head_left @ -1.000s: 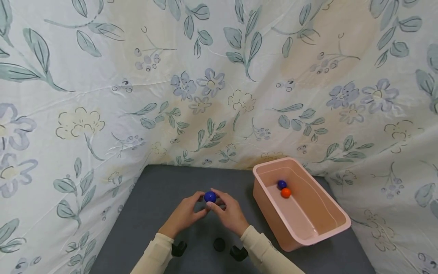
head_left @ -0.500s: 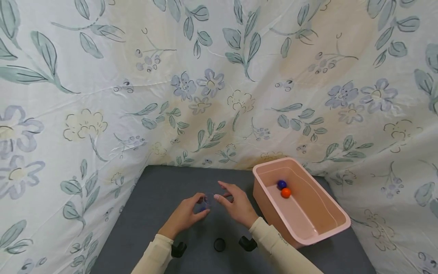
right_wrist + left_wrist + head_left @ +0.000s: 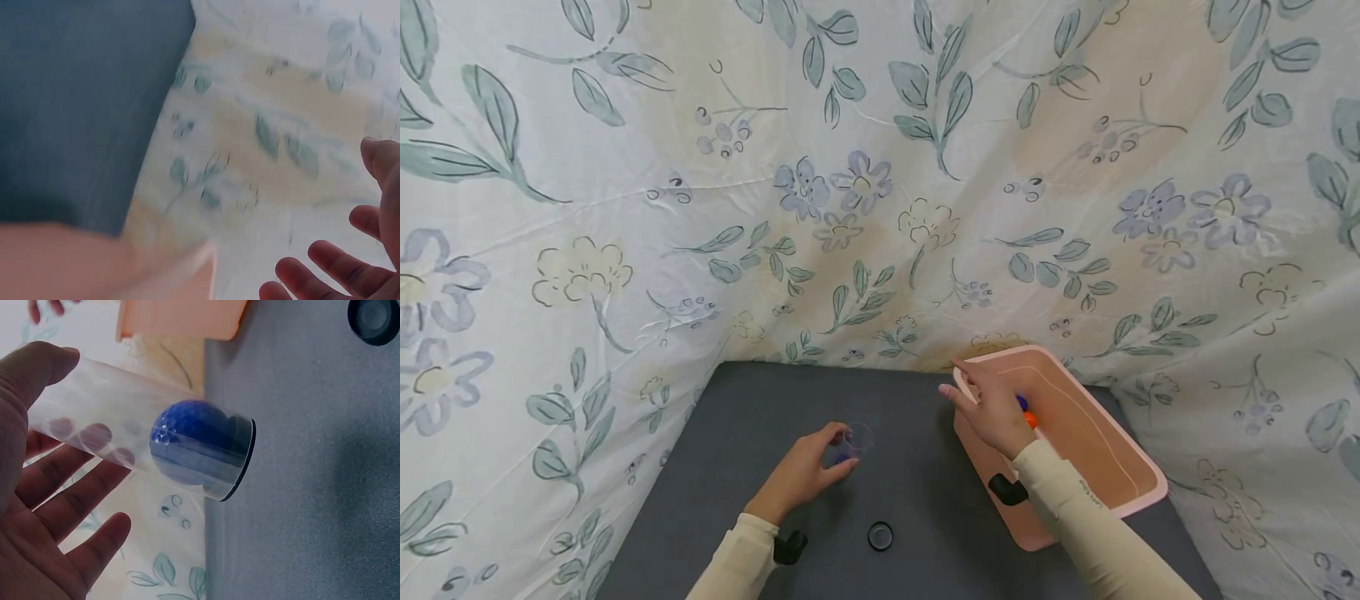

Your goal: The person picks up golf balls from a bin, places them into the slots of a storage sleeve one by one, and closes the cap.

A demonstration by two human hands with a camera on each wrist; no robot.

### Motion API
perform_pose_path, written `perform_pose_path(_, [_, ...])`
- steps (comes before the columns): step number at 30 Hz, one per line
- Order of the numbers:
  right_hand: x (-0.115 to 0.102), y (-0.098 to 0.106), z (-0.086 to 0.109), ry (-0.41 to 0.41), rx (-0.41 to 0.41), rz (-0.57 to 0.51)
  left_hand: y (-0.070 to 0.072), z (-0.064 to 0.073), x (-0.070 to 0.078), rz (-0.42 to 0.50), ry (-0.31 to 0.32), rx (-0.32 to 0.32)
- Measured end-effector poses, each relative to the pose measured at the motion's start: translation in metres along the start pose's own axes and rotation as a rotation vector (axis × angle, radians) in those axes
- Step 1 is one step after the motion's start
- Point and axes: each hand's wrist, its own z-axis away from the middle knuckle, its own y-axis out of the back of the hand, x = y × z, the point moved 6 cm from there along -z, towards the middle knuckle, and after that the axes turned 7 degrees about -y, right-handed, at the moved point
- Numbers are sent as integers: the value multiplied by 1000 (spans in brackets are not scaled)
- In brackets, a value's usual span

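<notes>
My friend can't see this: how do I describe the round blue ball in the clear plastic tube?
Over the grey table, the left hand holds the tube. The ball sits inside near a black rim, unlike the other blue ball in the pink plastic bin.

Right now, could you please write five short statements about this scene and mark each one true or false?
1. The left hand holds a clear tube with a blue ball inside. True.
2. A round black cap lies on the dark table. True.
3. The right hand grips the round black cap. False: its fingers hold nothing.
4. An orange ball and a second blue ball are in the pink bin. True.
5. In the head view, the pink bin stands left of the clear tube. False: it stands to the right.
</notes>
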Motion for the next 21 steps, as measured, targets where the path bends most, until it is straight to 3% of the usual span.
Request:
perform_pose_path(5, [36, 19, -11, -31, 13, -2, 0, -1, -1, -2, 0, -1])
perform_pose_path(11, [78, 25, -20, -64, -26, -46, -1, -1, 0, 11, 3, -10])
perform_pose_path(21, [126, 22, -28, -184, -50, 103, -3, -2, -2, 29, 0, -19])
